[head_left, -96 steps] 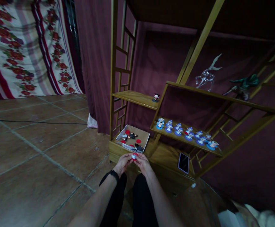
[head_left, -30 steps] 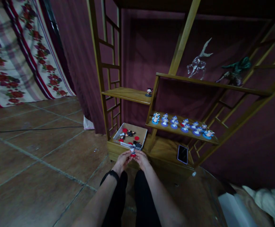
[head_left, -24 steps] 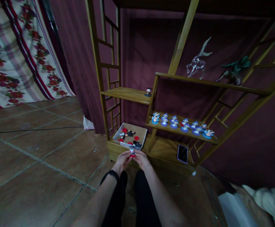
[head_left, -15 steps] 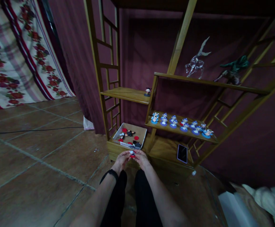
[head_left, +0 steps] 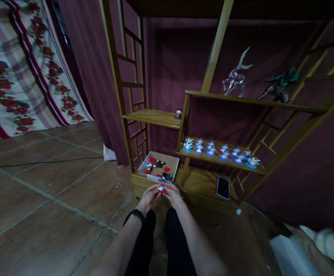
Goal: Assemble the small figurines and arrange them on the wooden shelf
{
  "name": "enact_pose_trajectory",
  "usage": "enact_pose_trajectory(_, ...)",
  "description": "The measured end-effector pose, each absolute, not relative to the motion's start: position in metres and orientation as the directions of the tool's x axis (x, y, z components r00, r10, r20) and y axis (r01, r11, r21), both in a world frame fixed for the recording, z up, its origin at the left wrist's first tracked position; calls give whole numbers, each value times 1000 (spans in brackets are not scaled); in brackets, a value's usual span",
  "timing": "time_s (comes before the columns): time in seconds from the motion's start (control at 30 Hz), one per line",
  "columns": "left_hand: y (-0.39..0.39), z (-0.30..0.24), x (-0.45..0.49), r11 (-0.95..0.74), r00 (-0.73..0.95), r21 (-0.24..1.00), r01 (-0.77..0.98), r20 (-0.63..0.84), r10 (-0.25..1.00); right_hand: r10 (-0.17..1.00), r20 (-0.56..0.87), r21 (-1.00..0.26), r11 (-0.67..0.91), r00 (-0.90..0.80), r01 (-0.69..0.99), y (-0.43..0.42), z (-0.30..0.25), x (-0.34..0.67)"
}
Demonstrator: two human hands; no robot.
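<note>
Between my fingertips is a small white figurine [head_left: 161, 188] with a red round base. My left hand [head_left: 150, 196] grips it from the left, and my right hand [head_left: 173, 193] grips it from the right. Both hands are just in front of a shallow cardboard box [head_left: 171, 158]. Inside the box lie several dark figurine pieces [head_left: 158, 163] and red discs [head_left: 167, 169]. The held figurine's finer details are too small to make out.
A wooden display shelf [head_left: 151, 116] bears one dark figurine [head_left: 178, 113]. Several blue and purple figurines [head_left: 211, 151] stand in rows on the lower right shelf. Above them are a clear glass deer [head_left: 234, 81] and a green sculpture [head_left: 283, 84]. A phone [head_left: 223, 188] lies below.
The figurine has tilted in my fingers, so its white top and red base show differently. Both hands stay together, and the whole view has shifted slightly.
</note>
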State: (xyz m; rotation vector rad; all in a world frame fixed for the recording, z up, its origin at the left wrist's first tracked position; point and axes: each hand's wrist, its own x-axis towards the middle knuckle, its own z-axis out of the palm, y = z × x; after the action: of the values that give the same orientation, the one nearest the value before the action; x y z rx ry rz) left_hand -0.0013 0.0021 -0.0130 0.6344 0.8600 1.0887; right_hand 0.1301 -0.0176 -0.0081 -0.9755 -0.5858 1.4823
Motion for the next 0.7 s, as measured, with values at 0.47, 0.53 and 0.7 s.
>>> enact_pose_trajectory(0.47,-5,-4,0,315,181,790,-526,-258,949,964,-265,-799,-223,-5,-559,-16,-10,129)
enact_pose_trajectory(0.53,-4,-5,-1,313,175,785,-535,-260,950,965,-260,-801,-222,-10,-556,-16,-10,128)
enact_pose_trajectory(0.7,-2,-7,-2,360,207,776,-519,-294,933,970,-245,-806,-209,-10,-554,-15,-14,128)
